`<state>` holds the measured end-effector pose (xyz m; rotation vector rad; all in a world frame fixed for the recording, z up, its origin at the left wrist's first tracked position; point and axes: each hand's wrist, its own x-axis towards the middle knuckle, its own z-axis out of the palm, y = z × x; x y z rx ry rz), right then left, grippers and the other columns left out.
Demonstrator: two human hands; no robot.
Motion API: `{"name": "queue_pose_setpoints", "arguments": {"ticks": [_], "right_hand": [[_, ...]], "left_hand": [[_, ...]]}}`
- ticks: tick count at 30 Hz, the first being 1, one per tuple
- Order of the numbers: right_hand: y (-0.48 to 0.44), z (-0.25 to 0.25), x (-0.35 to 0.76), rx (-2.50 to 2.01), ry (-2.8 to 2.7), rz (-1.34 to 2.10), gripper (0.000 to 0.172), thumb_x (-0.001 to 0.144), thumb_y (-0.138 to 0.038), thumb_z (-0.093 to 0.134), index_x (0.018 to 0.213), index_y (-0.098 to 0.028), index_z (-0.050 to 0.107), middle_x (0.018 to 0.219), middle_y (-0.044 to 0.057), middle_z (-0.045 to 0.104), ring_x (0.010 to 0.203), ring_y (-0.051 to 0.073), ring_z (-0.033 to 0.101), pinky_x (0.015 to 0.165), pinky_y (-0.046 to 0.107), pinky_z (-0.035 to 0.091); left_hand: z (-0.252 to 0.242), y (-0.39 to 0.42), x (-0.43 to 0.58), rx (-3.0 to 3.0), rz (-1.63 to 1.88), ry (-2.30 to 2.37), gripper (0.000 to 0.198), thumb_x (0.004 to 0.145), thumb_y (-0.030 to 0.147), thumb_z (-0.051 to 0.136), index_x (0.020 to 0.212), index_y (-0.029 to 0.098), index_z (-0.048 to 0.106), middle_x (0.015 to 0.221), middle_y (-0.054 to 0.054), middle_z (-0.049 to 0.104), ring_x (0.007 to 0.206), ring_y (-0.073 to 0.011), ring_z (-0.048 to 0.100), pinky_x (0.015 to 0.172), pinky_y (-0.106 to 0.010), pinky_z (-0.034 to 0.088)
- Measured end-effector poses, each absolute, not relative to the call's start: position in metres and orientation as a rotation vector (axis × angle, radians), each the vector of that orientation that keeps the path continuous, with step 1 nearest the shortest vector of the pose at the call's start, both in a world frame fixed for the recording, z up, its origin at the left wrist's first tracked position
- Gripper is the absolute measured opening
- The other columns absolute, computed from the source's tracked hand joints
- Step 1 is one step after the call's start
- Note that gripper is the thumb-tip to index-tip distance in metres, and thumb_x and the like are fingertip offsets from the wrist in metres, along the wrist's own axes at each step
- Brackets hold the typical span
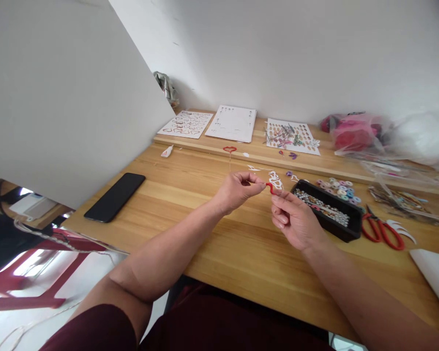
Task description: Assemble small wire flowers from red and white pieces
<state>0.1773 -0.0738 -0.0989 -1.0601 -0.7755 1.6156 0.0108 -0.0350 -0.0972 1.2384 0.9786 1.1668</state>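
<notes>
My left hand [240, 189] pinches one end of a small red curved piece [270, 187], which looks like a bent, thread-wrapped wire. Thumb and forefinger of my right hand [291, 217] grip its other end, partly hiding it. Both hands hold it a little above the wooden table. Beyond my left hand, a red loop shape [229, 149] on a thin stem rests by the raised ledge. Several white cut-out shapes [275, 180] lie just behind the red piece. A black tray [337, 229] of silvery beads stands close to my right hand.
Red-handled scissors [383, 233] and spools of coloured thread [342, 189] lie at right. A black phone [115, 197] and a small white glue bottle [167, 151] are at left. Patterned sheets [186, 124] and plastic bags [354, 134] sit on the ledge. A grey panel [69, 92] stands left.
</notes>
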Motion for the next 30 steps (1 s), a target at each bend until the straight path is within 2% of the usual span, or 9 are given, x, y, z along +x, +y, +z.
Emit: {"name": "queue_pose_setpoints", "arguments": {"ticks": [3,9,11,14,17,19,21,24,30], "right_hand": [[-0.076,-0.097,0.175,-1.074,-0.776,1.585,0.034,0.064,-0.025,0.086,0.087,-0.021,0.063,0.051,-0.007,0.055,0.039,0.004,0.034,0.038,0.016,0.026],[-0.08,-0.101,0.171,-1.091,-0.932,1.579,0.03,0.067,-0.033,0.084,0.068,-0.019,0.058,0.056,-0.005,0.055,0.04,0.003,0.033,0.039,0.019,0.027],[-0.081,-0.102,0.173,-1.148,-1.152,1.398,0.025,0.073,-0.036,0.079,0.07,-0.019,0.06,0.057,-0.004,0.056,0.042,0.005,0.036,0.041,0.021,0.027],[-0.082,-0.098,0.181,-1.24,-1.538,0.932,0.015,0.08,-0.032,0.074,0.075,-0.019,0.066,0.059,-0.003,0.056,0.049,0.008,0.042,0.047,0.024,0.031],[-0.083,-0.089,0.189,-1.248,-1.754,0.529,0.01,0.082,-0.028,0.07,0.077,-0.019,0.07,0.055,-0.004,0.049,0.051,0.009,0.039,0.05,0.025,0.032],[-0.082,-0.085,0.193,-1.236,-1.822,0.415,0.01,0.083,-0.027,0.069,0.077,-0.02,0.071,0.053,-0.004,0.046,0.05,0.009,0.037,0.05,0.026,0.031],[-0.079,-0.083,0.196,-1.23,-1.852,0.415,0.011,0.083,-0.027,0.069,0.076,-0.02,0.072,0.053,-0.004,0.047,0.051,0.009,0.038,0.051,0.027,0.032],[-0.073,-0.083,0.199,-1.263,-1.826,0.54,0.011,0.082,-0.029,0.07,0.075,-0.021,0.072,0.051,-0.005,0.044,0.049,0.009,0.034,0.049,0.027,0.029],[-0.062,-0.087,0.203,-1.268,-1.604,1.04,0.019,0.074,-0.038,0.076,0.071,-0.02,0.07,0.055,-0.002,0.051,0.05,0.009,0.036,0.048,0.027,0.025]], "left_hand": [[-0.1,-0.034,0.011,1.264,1.175,1.009,0.026,0.071,0.037,0.076,0.078,0.013,0.068,0.067,0.001,0.058,0.058,-0.0062,0.041,0.053,-0.023,0.028],[-0.098,-0.035,0.01,1.331,1.162,1.122,0.025,0.071,0.036,0.074,0.078,0.013,0.068,0.058,0.003,0.053,0.051,-0.0057,0.036,0.05,-0.023,0.026],[-0.095,-0.037,0.01,1.41,1.15,1.161,0.022,0.07,0.034,0.073,0.076,0.013,0.068,0.054,0.005,0.05,0.049,-0.0055,0.035,0.049,-0.023,0.024],[-0.091,-0.039,0.008,1.563,1.089,1.157,0.017,0.07,0.03,0.071,0.072,0.013,0.068,0.054,0.004,0.052,0.048,-0.0053,0.036,0.048,-0.022,0.024],[-0.089,-0.039,0.007,1.654,0.969,1.111,0.015,0.07,0.028,0.069,0.072,0.013,0.07,0.056,0.004,0.055,0.049,-0.0053,0.037,0.048,-0.022,0.026],[-0.09,-0.039,0.006,1.692,0.898,1.076,0.015,0.069,0.028,0.07,0.073,0.013,0.072,0.055,0.004,0.054,0.049,-0.0054,0.037,0.047,-0.022,0.025],[-0.092,-0.039,0.005,1.72,0.831,1.036,0.017,0.069,0.029,0.071,0.074,0.013,0.073,0.053,0.004,0.052,0.049,-0.0054,0.036,0.047,-0.022,0.024],[-0.094,-0.039,0.003,1.721,0.777,0.938,0.018,0.07,0.03,0.071,0.076,0.013,0.073,0.058,0.002,0.058,0.051,-0.0059,0.04,0.05,-0.022,0.028],[-0.092,-0.04,0.001,1.606,0.76,0.81,0.024,0.071,0.033,0.075,0.08,0.011,0.073,0.067,-0.002,0.066,0.058,-0.0076,0.05,0.057,-0.022,0.037]]}}
